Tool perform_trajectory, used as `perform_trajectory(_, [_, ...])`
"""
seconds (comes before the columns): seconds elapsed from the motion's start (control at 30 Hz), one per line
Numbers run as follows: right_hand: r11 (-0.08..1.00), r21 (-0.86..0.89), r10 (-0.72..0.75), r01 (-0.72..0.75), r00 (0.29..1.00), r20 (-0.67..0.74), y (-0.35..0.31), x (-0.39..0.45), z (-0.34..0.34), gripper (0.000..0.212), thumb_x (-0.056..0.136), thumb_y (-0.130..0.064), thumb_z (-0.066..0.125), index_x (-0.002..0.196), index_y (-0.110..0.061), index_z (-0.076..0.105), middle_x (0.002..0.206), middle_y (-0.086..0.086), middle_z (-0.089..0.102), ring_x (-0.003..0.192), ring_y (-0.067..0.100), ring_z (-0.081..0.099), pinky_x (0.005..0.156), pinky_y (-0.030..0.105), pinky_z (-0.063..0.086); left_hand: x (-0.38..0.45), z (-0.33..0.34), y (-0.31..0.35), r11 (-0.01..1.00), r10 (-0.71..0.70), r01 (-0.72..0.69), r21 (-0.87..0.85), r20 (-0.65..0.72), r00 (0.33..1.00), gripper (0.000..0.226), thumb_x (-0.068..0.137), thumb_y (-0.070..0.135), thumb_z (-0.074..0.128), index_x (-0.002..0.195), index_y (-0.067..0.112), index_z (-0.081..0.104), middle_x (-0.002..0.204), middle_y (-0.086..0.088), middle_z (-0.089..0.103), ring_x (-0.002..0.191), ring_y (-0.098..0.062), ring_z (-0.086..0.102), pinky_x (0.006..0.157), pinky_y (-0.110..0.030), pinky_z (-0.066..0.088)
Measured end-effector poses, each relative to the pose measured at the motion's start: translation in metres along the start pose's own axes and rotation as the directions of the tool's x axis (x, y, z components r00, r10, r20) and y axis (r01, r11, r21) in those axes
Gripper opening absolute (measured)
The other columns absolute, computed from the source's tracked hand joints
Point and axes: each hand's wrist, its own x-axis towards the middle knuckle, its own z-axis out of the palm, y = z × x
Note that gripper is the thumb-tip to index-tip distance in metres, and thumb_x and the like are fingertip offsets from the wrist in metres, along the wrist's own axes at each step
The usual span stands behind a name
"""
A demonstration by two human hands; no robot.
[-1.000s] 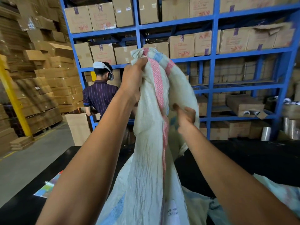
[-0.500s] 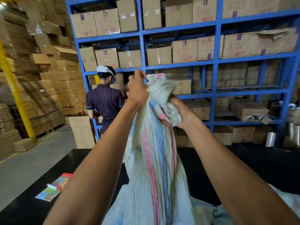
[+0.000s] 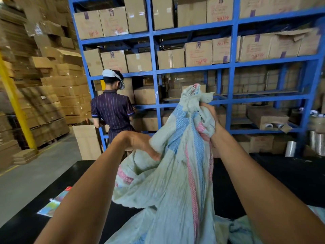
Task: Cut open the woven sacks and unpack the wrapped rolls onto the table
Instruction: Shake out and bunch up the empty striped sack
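Sack (image 3: 177, 182) hangs limp over the desk (image 3: 281, 182); I've dropped my left hand (image 3: 139, 145) from its top to pinch a lower fold, right hand (image 3: 209, 118) bunching the top. Emptied, I judge; no rolls visible.

The woven sack (image 3: 177, 182) is crinkled matt cloth, the table (image 3: 281, 178) smooth black, the boxes (image 3: 112, 22) plain cardboard

Raised sack (image 3: 175, 182) blocks the table (image 3: 281, 182) centre; sides open.
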Motion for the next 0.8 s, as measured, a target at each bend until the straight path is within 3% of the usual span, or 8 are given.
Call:
perform_trajectory(0.07, [0.999,-0.023,0.034,-0.038,0.99,-0.138,-0.012,0.014,0.005,0.023,0.096,0.003,0.05,0.079,-0.008,0.059,0.064,0.0,0.063,0.057,0.003,0.062,0.062,0.029,0.053,0.004,-0.011,-0.006,0.958,-0.058,0.16,0.237,-0.386,0.921,0.047,0.071,0.028,0.086,0.113,0.015,0.071,0.116,-0.007,0.072,0.105,-0.024,0.067,0.1,-0.043,0.051])
perform_trajectory(0.13, [0.994,-0.077,0.071,-0.083,0.986,-0.152,-0.019,0.01,0.002,0.01,0.091,0.0,0.058,0.096,-0.007,0.063,0.068,-0.001,0.064,0.063,0.01,0.059,0.049,0.016,0.047,0.002,-0.015,0.0,0.939,-0.016,0.262,0.222,-0.734,0.679,0.037,0.074,0.028,0.081,0.104,0.011,0.068,0.105,-0.009,0.069,0.095,-0.026,0.065,0.09,-0.043,0.055])
perform_trajectory(0.2, [0.966,-0.244,0.081,-0.086,0.996,-0.029,-0.014,0.005,-0.001,0.02,0.089,-0.002,0.063,0.103,-0.017,0.062,0.081,-0.005,0.062,0.074,0.009,0.059,0.054,0.016,0.045,-0.002,-0.017,0.022,0.982,-0.013,0.178,0.069,-0.904,0.427,0.032,0.078,0.026,0.074,0.101,0.012,0.057,0.097,-0.007,0.061,0.089,-0.026,0.061,0.079,-0.043,0.056])
perform_trajectory(0.23, [0.945,-0.313,0.114,-0.094,0.992,0.046,-0.014,-0.001,0.003,0.025,0.087,-0.005,0.066,0.104,-0.022,0.061,0.088,-0.008,0.063,0.082,0.008,0.06,0.062,0.018,0.045,-0.005,-0.017,0.036,0.996,-0.003,0.088,0.033,-0.924,0.383,0.034,0.077,0.025,0.071,0.103,0.012,0.054,0.097,-0.006,0.059,0.089,-0.026,0.06,0.077,-0.043,0.055])
perform_trajectory(0.43, [0.904,-0.398,0.242,-0.155,0.953,0.18,0.002,0.002,0.037,0.045,0.1,-0.006,0.051,0.144,-0.008,0.041,0.127,-0.004,0.055,0.131,0.017,0.046,0.093,0.009,0.03,-0.014,0.001,0.115,0.821,0.398,-0.57,0.014,-0.73,0.556,0.023,0.081,0.004,0.064,0.1,0.011,0.052,0.087,0.002,0.06,0.08,-0.01,0.058,0.07,-0.028,0.052])
perform_trajectory(0.6, [0.965,-0.206,0.172,-0.163,0.985,0.027,0.02,0.002,0.021,0.04,0.095,-0.01,0.061,0.133,-0.019,0.054,0.099,-0.012,0.059,0.101,0.014,0.059,0.083,0.022,0.044,-0.028,0.006,0.12,0.723,0.573,-0.69,-0.03,-0.533,0.623,0.027,0.082,0.001,0.055,0.106,0.011,0.061,0.095,-0.005,0.063,0.089,-0.015,0.06,0.082,-0.029,0.049])
perform_trajectory(0.73, [0.971,-0.149,0.18,-0.186,0.982,-0.051,0.024,0.002,0.009,0.031,0.09,-0.005,0.058,0.115,-0.021,0.062,0.097,-0.003,0.065,0.1,0.022,0.062,0.091,0.034,0.049,-0.019,-0.006,0.087,0.678,0.294,-0.67,-0.302,-0.725,0.623,0.03,0.084,0.029,0.059,0.11,0.016,0.066,0.106,-0.004,0.061,0.094,-0.024,0.056,0.081,-0.04,0.047])
perform_trajectory(0.8, [0.967,-0.163,0.188,-0.194,0.981,-0.049,0.023,0.002,0.005,0.027,0.091,-0.002,0.055,0.113,-0.015,0.064,0.094,-0.002,0.064,0.094,0.021,0.06,0.085,0.033,0.046,-0.007,-0.002,0.06,0.768,0.253,-0.527,-0.365,-0.582,0.773,0.042,0.087,0.043,0.061,0.125,0.026,0.065,0.123,-0.002,0.064,0.107,-0.022,0.061,0.087,-0.038,0.049])
